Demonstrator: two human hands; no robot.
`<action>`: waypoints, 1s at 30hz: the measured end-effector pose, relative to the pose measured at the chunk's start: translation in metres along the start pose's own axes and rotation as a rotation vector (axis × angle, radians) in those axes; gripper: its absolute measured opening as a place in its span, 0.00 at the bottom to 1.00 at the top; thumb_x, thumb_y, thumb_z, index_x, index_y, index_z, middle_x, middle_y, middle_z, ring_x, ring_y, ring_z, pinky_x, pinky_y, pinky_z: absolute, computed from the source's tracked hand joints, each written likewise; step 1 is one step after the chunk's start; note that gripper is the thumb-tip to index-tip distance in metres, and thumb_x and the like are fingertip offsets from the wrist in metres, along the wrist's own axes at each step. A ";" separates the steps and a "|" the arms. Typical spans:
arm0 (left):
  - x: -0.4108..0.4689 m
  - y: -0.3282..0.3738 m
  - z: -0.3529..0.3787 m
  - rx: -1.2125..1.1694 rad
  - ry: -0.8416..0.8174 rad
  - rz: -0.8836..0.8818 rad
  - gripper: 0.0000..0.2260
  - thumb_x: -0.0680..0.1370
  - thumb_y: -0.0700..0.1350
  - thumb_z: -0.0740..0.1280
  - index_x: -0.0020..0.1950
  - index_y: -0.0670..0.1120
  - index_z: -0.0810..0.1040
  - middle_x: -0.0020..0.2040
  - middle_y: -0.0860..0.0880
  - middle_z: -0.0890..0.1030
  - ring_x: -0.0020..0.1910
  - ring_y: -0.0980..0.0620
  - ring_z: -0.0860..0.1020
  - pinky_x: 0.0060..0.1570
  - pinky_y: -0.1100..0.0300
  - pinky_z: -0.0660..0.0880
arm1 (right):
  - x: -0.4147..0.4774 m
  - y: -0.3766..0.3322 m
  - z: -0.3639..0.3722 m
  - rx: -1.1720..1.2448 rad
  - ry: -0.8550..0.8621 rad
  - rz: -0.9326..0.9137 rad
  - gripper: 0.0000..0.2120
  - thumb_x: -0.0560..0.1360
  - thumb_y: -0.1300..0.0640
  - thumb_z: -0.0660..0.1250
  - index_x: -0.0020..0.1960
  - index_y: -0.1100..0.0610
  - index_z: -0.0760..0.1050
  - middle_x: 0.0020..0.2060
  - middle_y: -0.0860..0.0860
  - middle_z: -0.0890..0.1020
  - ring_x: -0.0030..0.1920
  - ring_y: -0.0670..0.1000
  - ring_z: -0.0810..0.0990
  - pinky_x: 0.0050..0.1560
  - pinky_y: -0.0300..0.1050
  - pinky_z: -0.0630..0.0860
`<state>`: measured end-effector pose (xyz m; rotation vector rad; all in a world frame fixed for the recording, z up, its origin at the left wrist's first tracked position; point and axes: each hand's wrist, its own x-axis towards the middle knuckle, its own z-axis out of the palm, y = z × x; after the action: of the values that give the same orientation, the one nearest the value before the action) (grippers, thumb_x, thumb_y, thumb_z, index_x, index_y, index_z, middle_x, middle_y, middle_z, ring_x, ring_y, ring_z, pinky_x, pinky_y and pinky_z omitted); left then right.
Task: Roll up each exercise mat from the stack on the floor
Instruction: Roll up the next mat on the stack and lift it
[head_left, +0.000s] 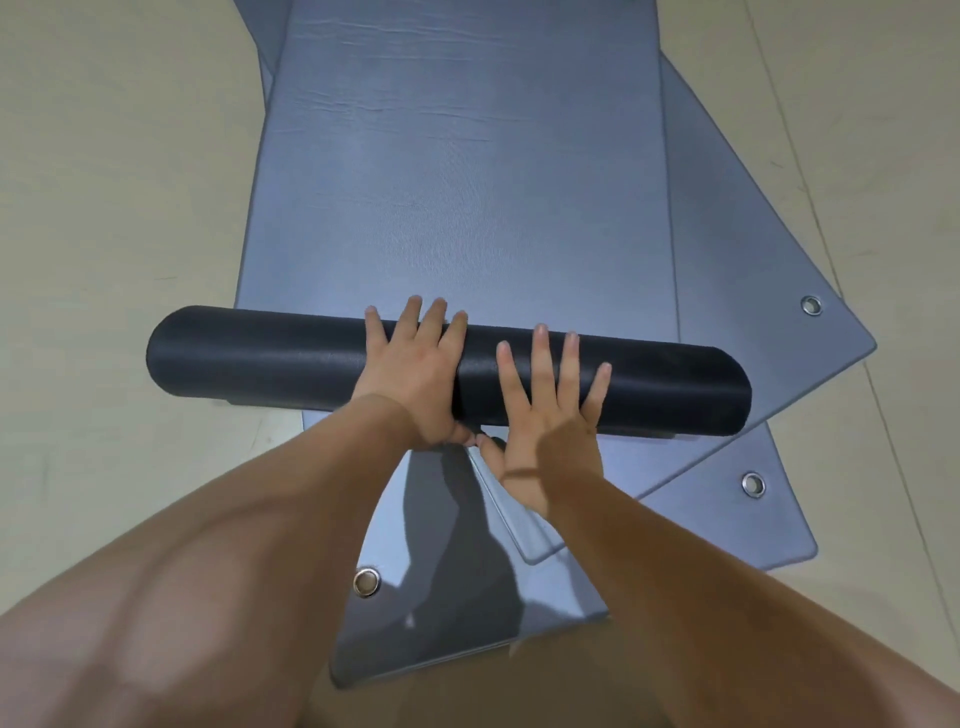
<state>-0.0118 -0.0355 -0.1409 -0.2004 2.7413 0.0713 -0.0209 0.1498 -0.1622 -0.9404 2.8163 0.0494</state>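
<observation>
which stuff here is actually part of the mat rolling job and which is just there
Part of the job:
- dark roll of the top mat
- flat part of the top mat
- lower mats with metal eyelets
- left hand and right hand, both pressing on the roll

Just there:
- floor
- floor seam

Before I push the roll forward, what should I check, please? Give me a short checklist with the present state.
1. Left hand flat on the dark roll: ok.
2. Right hand flat on the roll: ok.
3. Unrolled mat ahead free of objects: ok, only light creases.
4. Roll straight across the mat: cannot tell; it looks slightly slanted.
5. Roll wound tightly: cannot tell; its ends do not show.
6. Lower mats lined up underneath: not ok, they fan out at angles.
</observation>
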 end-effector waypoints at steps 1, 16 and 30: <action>0.003 0.001 -0.002 0.022 0.021 -0.014 0.63 0.62 0.76 0.70 0.83 0.47 0.42 0.83 0.43 0.44 0.82 0.38 0.40 0.73 0.28 0.39 | 0.007 0.001 -0.002 -0.014 -0.015 0.004 0.51 0.75 0.27 0.59 0.84 0.51 0.36 0.83 0.62 0.40 0.81 0.69 0.38 0.75 0.77 0.41; 0.064 -0.022 -0.025 -0.037 -0.091 -0.075 0.69 0.59 0.71 0.76 0.82 0.46 0.33 0.82 0.44 0.35 0.81 0.41 0.35 0.74 0.28 0.40 | 0.085 0.031 -0.023 -0.038 0.081 -0.042 0.55 0.70 0.28 0.65 0.85 0.53 0.46 0.83 0.63 0.47 0.82 0.67 0.45 0.76 0.76 0.45; 0.096 -0.021 -0.021 0.030 0.182 -0.103 0.50 0.73 0.62 0.71 0.83 0.48 0.44 0.82 0.39 0.49 0.81 0.37 0.46 0.74 0.29 0.43 | 0.182 0.060 -0.052 -0.060 -0.182 -0.037 0.61 0.63 0.46 0.80 0.84 0.47 0.45 0.78 0.55 0.63 0.79 0.60 0.60 0.78 0.70 0.51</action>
<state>-0.1047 -0.0703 -0.1587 -0.3560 2.9050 -0.0178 -0.2078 0.0848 -0.1443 -0.9484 2.6435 0.2056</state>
